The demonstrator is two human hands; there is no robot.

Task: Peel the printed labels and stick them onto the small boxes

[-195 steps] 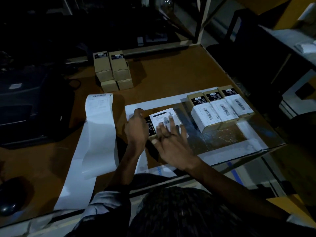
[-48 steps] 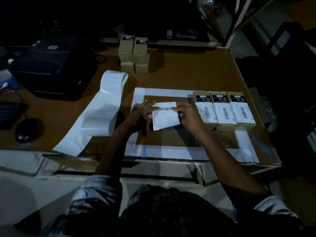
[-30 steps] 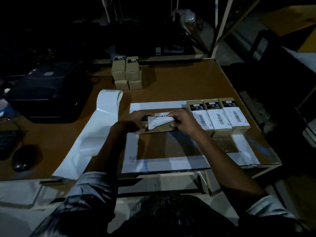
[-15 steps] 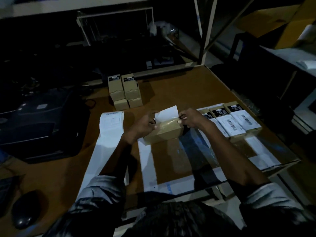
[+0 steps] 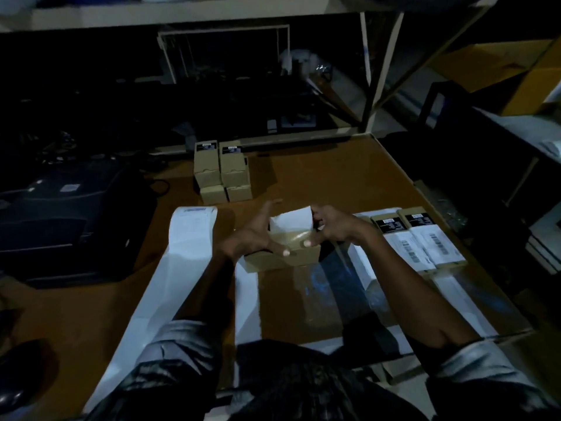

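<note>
The box (image 5: 283, 249) sits mid-tabletop (image 5: 318, 180) with the white label (image 5: 292, 221) now bent over its far edge — half a second ago it stood up higher. The left hand (image 5: 252, 235) is spread, thumb pressing the box top; the right hand (image 5: 329, 227) pinches the label's far corner. Smoothing-down looks next, then it joins the labelled boxes (image 5: 419, 238) on the right.

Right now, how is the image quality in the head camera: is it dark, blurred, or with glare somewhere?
Head view: very dim overall, the shelves behind almost black; slight motion blur on the left hand and right hand; bluish glare on the glossy table near the box; wide-angle bending at the edges; print on the labelled boxes unreadable.
</note>
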